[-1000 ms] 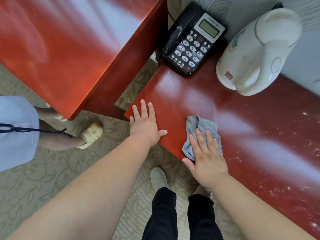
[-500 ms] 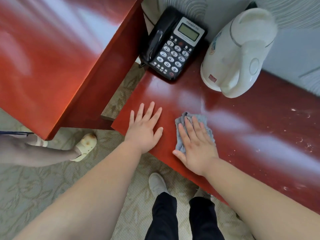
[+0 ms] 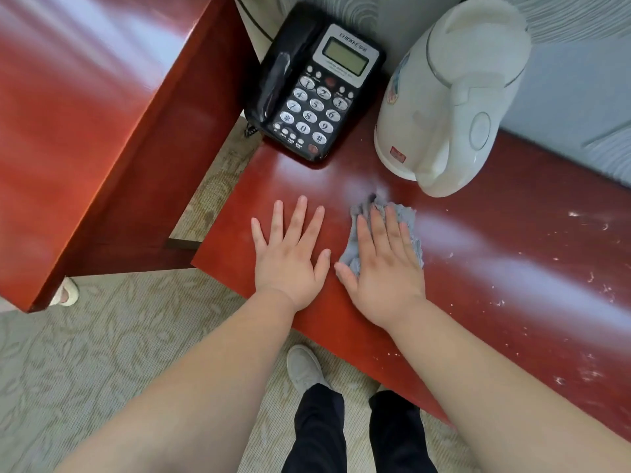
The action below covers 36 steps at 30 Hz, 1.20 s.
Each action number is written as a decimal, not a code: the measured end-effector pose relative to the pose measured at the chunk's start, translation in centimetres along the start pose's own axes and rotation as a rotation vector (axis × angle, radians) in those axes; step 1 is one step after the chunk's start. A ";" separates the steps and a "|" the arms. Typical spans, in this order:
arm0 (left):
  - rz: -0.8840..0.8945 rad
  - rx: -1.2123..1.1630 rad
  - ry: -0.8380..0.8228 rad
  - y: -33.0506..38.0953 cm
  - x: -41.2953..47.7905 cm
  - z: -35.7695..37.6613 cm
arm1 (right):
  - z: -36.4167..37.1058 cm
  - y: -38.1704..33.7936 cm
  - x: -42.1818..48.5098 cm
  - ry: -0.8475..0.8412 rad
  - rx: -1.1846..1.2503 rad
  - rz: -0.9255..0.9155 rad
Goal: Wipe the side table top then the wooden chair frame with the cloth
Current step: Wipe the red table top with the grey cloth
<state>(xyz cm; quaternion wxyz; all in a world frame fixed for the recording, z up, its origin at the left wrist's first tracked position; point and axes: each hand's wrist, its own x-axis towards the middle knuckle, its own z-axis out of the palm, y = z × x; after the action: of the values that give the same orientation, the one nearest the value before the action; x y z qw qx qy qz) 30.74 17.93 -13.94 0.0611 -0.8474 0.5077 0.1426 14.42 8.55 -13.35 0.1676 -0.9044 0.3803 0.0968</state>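
Note:
The side table top (image 3: 495,254) is glossy red-brown wood, with white specks scattered over its right part. A crumpled grey cloth (image 3: 403,213) lies on it, below the kettle. My right hand (image 3: 382,264) presses flat on the cloth with straight fingers; cloth shows above and to the right of the fingers. My left hand (image 3: 290,254) rests flat on the bare table top just left of it, fingers spread. No wooden chair frame can be told apart in view.
A black telephone (image 3: 314,90) sits at the table's far left corner and a white electric kettle (image 3: 450,97) stands right of it. A taller red-brown desk (image 3: 68,124) fills the upper left. Patterned carpet (image 3: 102,336) and my shoes lie below; another person's foot (image 3: 66,295) shows beside the desk leg.
My right hand has pushed the cloth away from the front edge toward the kettle. My left hand has slid further onto the table top, and the view has shifted.

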 end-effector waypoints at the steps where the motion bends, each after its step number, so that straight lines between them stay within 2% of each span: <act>1: -0.001 0.002 0.003 0.0 0.0 0.0 | 0.4 0.0 -1.7 -0.010 0.002 -0.016; 6: -0.013 0.006 0.000 0.0 0.0 -0.2 | 2.7 1.0 -9.9 -0.082 -0.091 -0.129; 14: -0.012 0.005 0.006 -0.1 0.0 0.0 | 0.4 0.2 -0.9 -0.044 -0.082 -0.030; 21: 0.015 -0.011 0.013 -0.2 0.0 -0.2 | 3.0 -0.6 -8.7 -0.020 -0.072 -0.057; 24: 0.015 -0.014 0.012 -0.2 0.1 -0.1 | 2.7 -0.3 -7.4 -0.018 -0.080 -0.048; 30: 0.021 -0.024 0.032 -0.3 0.0 0.0 | 0.4 -0.6 -0.6 0.076 0.020 0.179; 36: 0.013 -0.012 0.042 -0.2 0.1 0.1 | 1.9 -1.0 -6.9 0.028 0.008 0.144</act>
<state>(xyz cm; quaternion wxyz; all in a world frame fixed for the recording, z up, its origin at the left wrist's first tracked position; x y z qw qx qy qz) 30.89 18.00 -14.09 0.0445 -0.8472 0.5136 0.1284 10.26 14.39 -12.78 0.1585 -0.8753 0.4470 0.0946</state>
